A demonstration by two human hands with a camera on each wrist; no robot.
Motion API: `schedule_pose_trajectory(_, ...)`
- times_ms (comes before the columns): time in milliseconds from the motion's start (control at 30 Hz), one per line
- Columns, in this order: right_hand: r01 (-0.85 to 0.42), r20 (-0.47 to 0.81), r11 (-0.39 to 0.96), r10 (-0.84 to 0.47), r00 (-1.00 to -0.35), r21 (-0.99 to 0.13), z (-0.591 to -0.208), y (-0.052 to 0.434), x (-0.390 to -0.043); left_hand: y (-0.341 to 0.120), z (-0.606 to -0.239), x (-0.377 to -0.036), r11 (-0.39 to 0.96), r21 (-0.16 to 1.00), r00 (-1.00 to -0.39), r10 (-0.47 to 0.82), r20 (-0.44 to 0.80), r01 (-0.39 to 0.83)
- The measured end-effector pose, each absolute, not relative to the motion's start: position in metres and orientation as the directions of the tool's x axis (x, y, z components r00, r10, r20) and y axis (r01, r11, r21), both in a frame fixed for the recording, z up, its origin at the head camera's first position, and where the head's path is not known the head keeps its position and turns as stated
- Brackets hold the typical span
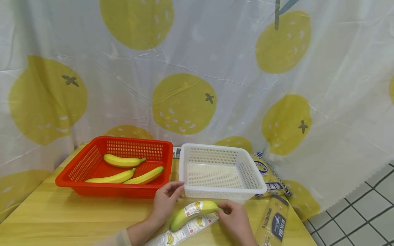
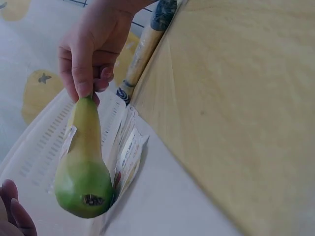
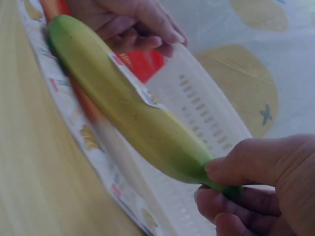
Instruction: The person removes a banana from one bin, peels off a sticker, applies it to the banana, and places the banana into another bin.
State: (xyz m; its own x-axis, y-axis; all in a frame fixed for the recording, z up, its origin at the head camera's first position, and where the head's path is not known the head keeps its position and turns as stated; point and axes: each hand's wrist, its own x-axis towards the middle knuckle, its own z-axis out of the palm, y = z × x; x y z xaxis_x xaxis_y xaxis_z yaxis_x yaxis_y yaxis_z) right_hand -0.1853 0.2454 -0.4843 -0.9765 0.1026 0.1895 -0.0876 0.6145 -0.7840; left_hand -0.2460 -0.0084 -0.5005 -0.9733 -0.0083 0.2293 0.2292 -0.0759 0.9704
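Note:
My right hand (image 1: 235,218) pinches a banana (image 1: 197,212) by its stem, between thumb and fingers. The banana is yellow with green ends, and a white label (image 1: 194,208) with a banana picture sits on its upper side; one edge stands up in the right wrist view. Beneath the banana lies a strip of similar labels (image 1: 197,224). My left hand (image 1: 166,201) is left of the banana, its fingers loosely bent and holding nothing, fingertips right at the near left corner of the white basket (image 1: 221,192). In the left wrist view the banana's blunt end (image 2: 83,191) faces the camera.
A red basket (image 1: 114,191) at the left holds several bananas (image 1: 123,161). Right of the white basket lies a yellow and blue packet (image 1: 267,174), with a spaghetti pack (image 1: 274,218) nearer me. A fruit-print curtain (image 1: 240,85) hangs behind the wooden table (image 1: 46,218).

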Motion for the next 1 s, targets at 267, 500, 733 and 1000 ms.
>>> schedule_pose_trajectory(267,-0.102,0.275,0.624,0.187,-0.943,-0.775,-0.458,0.261,-0.166,-0.008,-0.498,-0.243,-0.098,0.96,-0.964,0.001,0.264,0.263)
schedule_pose_trajectory(500,-0.014,0.197,0.469,0.345,-0.918,-0.883,-0.42,0.281,-0.159,-0.009,-0.504,-0.248,-0.1,0.95,-0.955,-0.005,0.296,0.295)
schedule_pose_trajectory(733,-0.058,0.222,0.33,0.487,-0.845,-0.942,-0.395,0.281,-0.201,-0.014,-0.505,-0.25,-0.095,0.95,-0.954,0.011,0.299,0.296)
schedule_pose_trajectory(1000,-0.197,0.402,0.394,0.55,-0.733,-0.898,-0.379,0.262,-0.281,-0.013,-0.505,-0.248,-0.092,0.948,-0.951,0.03,0.309,0.305)
